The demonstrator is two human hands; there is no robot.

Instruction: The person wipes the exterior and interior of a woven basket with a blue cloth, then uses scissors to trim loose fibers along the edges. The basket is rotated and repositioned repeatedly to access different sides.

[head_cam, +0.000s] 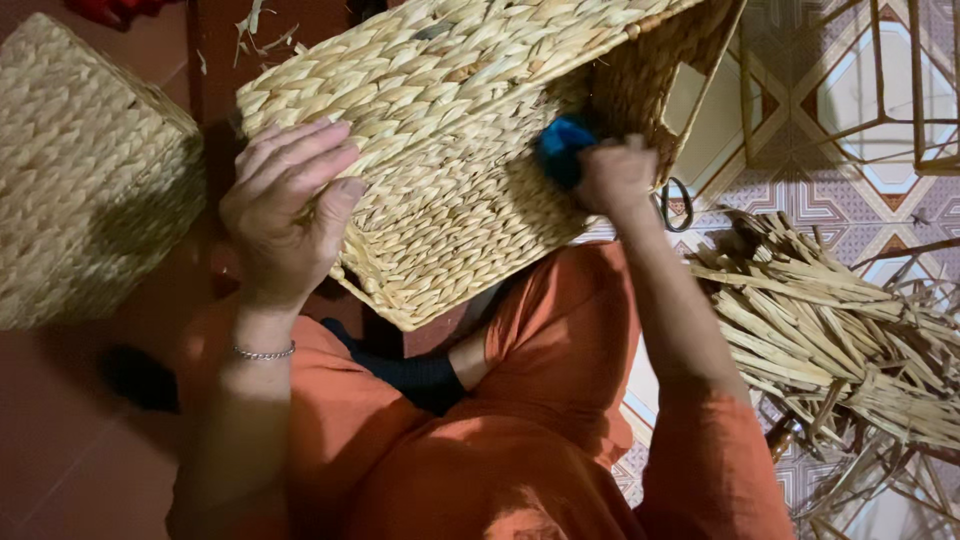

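Observation:
A woven straw basket (460, 130) lies tilted across my lap, its flat side up. My left hand (285, 205) grips its near left edge, fingers spread over the weave, a thin bracelet on the wrist. My right hand (612, 178) is closed around a small blue object (560, 148), pressed against the basket's side near its corner. What the blue object is cannot be made out. My legs in orange cloth (520, 440) are under the basket.
A second woven basket (85, 170) stands at the left on the reddish floor. A bundle of dried straw strips (830, 340) lies at the right on patterned tiles. A metal wire frame (900, 90) stands at the top right. Scissors handles (677, 205) show beside my right wrist.

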